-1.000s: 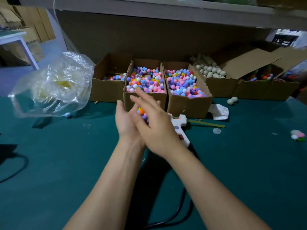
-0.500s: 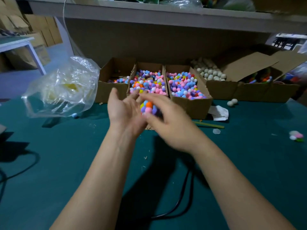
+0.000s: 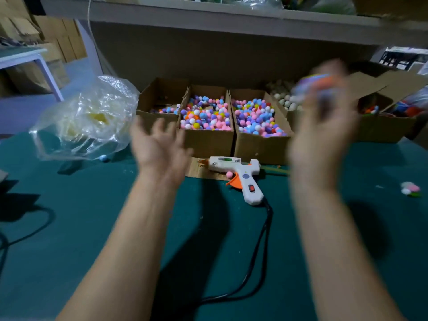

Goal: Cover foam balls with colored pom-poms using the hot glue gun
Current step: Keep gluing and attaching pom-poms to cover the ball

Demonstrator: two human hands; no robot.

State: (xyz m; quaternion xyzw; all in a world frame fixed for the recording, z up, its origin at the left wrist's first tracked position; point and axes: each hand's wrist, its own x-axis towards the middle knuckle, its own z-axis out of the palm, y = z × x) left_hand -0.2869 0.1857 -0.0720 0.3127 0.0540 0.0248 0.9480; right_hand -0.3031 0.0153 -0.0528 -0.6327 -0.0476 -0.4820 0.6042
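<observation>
1. Left hand [image 3: 159, 144]: fingers spread, holding nothing, free for the next pick.
2. Right hand [image 3: 322, 135]: blurred; seems to grip the covered ball [image 3: 317, 85], lifted clear, probably finished.
3. Glue gun [image 3: 234, 167]: parked on a cardboard scrap [image 3: 196, 172], nozzle off the table [image 3: 92, 228].
4. Pom-pom boxes [image 3: 206, 117]: behind, within reach.

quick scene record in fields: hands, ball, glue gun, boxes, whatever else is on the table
left hand: open, fingers spread, holds nothing
right hand: blurred, up at the right, grips the pom-pom ball in its fingers
glue gun: on its side on a cardboard scrap, nozzle pointing left, untouched
pom-pom boxes: two full ones side by side behind the gun
foam balls: plain white, in the box right of those
plastic bag: on the left of the green table
</observation>
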